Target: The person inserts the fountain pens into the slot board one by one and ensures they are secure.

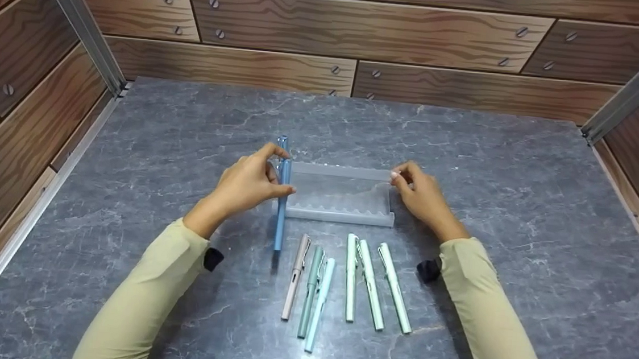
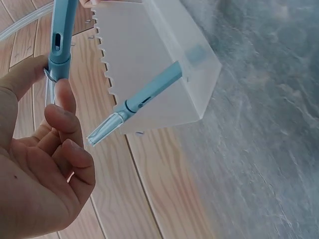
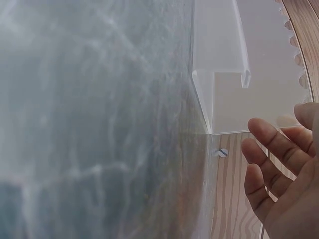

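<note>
My left hand (image 1: 248,182) pinches a blue pen (image 1: 281,222) between thumb and fingers, above the left end of a frosted, see-through pen rack (image 1: 339,216) with notched edges. A second blue pen (image 2: 152,89) rests across the rack at that end, as the left wrist view shows. In the head view it is mostly hidden behind the held one. On the other side, my right hand (image 1: 418,193) holds the rack's far right corner between thumb and index finger. Its other fingers (image 3: 271,137) are loosely bent beside the panel in the right wrist view.
In front of the rack lie a grey-brown pen (image 1: 293,286), a dark green pen (image 1: 309,298), a pale turquoise pen (image 1: 319,311) and several light green pens (image 1: 371,286). Wood-patterned walls (image 1: 275,22) enclose the grey marbled tabletop (image 1: 158,132) at the back and sides.
</note>
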Tool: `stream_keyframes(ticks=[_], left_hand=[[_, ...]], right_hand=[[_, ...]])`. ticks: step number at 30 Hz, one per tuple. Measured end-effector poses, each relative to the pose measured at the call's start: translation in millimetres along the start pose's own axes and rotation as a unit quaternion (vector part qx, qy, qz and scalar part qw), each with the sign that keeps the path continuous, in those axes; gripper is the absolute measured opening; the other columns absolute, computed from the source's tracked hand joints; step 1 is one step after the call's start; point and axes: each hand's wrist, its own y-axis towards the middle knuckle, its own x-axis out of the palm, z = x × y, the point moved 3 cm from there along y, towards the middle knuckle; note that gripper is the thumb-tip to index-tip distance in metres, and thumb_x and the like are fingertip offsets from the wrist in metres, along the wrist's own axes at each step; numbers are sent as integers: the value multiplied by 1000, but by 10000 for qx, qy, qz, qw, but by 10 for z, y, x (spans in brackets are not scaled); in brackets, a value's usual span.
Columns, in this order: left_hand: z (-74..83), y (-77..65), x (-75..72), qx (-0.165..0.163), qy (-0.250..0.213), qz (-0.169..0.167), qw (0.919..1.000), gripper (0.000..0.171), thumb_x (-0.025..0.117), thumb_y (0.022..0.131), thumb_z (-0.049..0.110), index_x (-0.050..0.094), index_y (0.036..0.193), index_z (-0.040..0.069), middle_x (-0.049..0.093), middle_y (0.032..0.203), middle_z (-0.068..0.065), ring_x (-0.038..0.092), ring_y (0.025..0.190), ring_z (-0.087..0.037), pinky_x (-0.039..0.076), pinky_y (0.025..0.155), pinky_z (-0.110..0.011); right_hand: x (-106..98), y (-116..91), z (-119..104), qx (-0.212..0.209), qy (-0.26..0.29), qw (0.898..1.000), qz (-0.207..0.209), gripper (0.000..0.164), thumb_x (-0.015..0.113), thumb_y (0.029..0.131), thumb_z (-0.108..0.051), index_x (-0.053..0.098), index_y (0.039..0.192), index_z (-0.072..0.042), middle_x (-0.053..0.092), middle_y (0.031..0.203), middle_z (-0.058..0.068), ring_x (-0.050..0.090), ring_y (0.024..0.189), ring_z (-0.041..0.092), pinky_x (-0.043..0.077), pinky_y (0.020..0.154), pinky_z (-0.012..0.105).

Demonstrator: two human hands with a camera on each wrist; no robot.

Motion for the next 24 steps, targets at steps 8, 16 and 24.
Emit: stream_keyframes(ticks=[8,16,24], left_hand=[[82,106,-11,95,76,196,9997,57,76,81,36,50,130,21,63,77,2,53,59,-14,37,51,-28],[75,176,-2,268,339,652,9969,56,75,83,34,51,130,19,63,77,1,53,59,-13,37,52,-27],[83,212,3,427,613,1142,9906,53,74,84,35,50,129,19,64,74,1,52,55,-13,35,50,-27]], right_hand=[[-6,10,1,-30,7,10000,36,20,49,101,-18,56,107,0,69,97,18,63,89,28,48,82,39],[3,5,6,-16,18,10000,32,20,49,101,-18,56,106,0,68,97,17,62,89,27,48,83,40],[12,-3,5,-81,64,9999,66,19,48,101,-16,55,107,1,68,97,18,63,90,29,48,84,41]])
